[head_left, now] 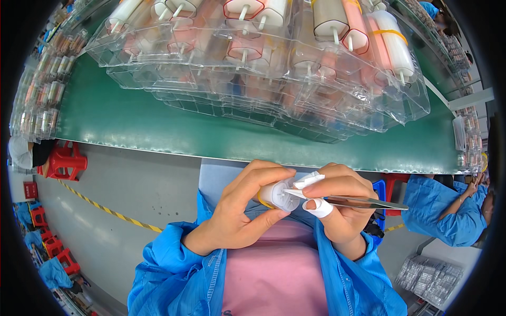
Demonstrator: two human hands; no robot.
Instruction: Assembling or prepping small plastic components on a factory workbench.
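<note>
Head view: left hand (240, 210) grip curled around white cylinder (276, 195), right hand (340, 203) grip pinching metal blade (369, 202) against it.

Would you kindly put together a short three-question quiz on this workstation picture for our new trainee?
1. True or false: the left hand holds a white roller by its end.
2. What does the right hand hold against the roller?
A. a brush
B. metal tweezers
C. a red stool
3. Fill in: the clear trays of rollers are stacked on a ____ table.

Key
1. True.
2. B; their tips meet the roller's end, and white wraps cover two of that hand's fingers.
3. Green.
</note>
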